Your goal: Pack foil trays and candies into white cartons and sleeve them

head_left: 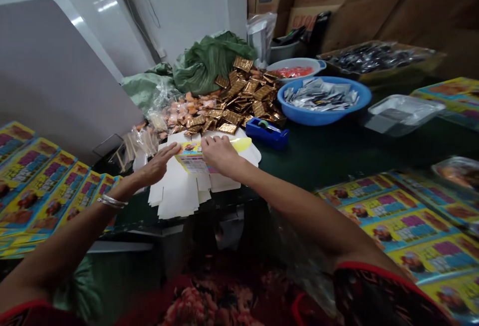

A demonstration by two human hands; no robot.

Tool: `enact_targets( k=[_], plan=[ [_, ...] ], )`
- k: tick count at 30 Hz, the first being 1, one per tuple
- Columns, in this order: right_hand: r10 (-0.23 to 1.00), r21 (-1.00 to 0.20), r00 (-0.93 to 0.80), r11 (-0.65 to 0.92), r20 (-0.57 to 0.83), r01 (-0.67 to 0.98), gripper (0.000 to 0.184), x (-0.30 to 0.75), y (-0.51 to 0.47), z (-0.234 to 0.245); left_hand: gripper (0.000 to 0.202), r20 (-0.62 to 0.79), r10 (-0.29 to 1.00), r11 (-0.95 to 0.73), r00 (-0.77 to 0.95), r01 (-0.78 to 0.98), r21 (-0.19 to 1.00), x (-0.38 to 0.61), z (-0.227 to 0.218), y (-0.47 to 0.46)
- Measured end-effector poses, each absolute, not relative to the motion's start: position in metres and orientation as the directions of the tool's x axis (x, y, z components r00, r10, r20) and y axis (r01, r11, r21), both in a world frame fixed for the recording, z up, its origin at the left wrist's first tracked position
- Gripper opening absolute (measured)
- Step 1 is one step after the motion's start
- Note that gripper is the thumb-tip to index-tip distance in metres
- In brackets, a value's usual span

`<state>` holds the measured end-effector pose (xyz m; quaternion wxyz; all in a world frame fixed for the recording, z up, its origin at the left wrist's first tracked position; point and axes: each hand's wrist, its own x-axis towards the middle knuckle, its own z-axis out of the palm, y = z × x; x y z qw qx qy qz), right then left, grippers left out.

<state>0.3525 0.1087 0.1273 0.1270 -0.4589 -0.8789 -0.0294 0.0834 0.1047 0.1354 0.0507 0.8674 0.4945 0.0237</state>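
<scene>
Left hand [159, 164] lies open on the white card stack [175, 188], right hand [220, 154] flat on the printed card [192, 159], neither gripping, centre frame. Uneven pressure could skid the loose stack off the table edge [130, 231].

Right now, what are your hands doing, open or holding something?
Left hand: open, resting on the white card.
Right hand: on the printed card, cannot tell if gripping.

Your printed card [190, 159] is yellow, pink and blue. Your basin [322, 120] is blue, your top [209, 306] red floral.
</scene>
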Motion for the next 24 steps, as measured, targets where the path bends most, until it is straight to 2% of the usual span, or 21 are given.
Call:
enact_targets(
  k=[3, 6, 9, 11, 12, 15, 17, 19, 20, 24],
  plan=[
    [0.792, -0.033, -0.553, 0.579, 0.260, 0.814, 0.037, 0.347, 0.109, 0.125, 0.071, -0.042, 0.800, -0.597, 0.598, 0.801, 0.047, 0.089, 0.146, 0.113],
    [0.795, -0.042, -0.567, 0.588, 0.217, 0.808, 0.038, 0.356, 0.111, 0.129, 0.058, 0.012, 0.709, -0.705, 0.705, 0.709, 0.008, 0.115, 0.152, 0.129],
    [0.726, -0.049, -0.672, 0.684, 0.147, 0.728, 0.051, 0.394, 0.115, 0.143, 0.063, 0.016, 0.730, -0.684, 0.683, 0.730, 0.010, 0.144, 0.140, 0.139],
    [0.712, 0.011, -0.692, 0.696, 0.119, 0.718, 0.063, 0.426, 0.116, 0.154, 0.059, 0.017, 0.759, -0.650, 0.650, 0.760, -0.010, 0.153, 0.130, 0.140],
    [0.732, 0.062, -0.673, 0.671, 0.108, 0.739, 0.063, 0.439, 0.116, 0.160, 0.058, 0.022, 0.766, -0.642, 0.642, 0.767, -0.022, 0.155, 0.126, 0.140],
    [0.776, 0.210, -0.630, 0.614, 0.016, 0.761, 0.038, 0.453, 0.117, 0.171, 0.057, 0.035, 0.776, -0.628, 0.630, 0.776, -0.058, 0.153, 0.120, 0.136],
    [0.782, 0.240, -0.617, 0.618, -0.089, 0.749, 0.033, 0.445, 0.121, 0.176, 0.056, 0.042, 0.783, -0.616, 0.620, 0.783, -0.089, 0.153, 0.122, 0.132],
    [0.815, 0.190, -0.561, 0.579, -0.146, 0.793, 0.030, 0.433, 0.127, 0.183, 0.057, 0.043, 0.794, -0.597, 0.606, 0.791, -0.133, 0.156, 0.124, 0.126],
    [0.838, 0.123, -0.518, 0.540, -0.171, 0.833, 0.029, 0.427, 0.130, 0.186, 0.057, 0.042, 0.800, -0.586, 0.598, 0.795, -0.154, 0.158, 0.126, 0.123],
    [0.867, -0.243, -0.362, 0.291, -0.342, 0.925, 0.031, 0.419, 0.139, 0.193, 0.061, 0.028, 0.816, -0.563, 0.577, 0.805, -0.188, 0.166, 0.130, 0.114]
  ],
)
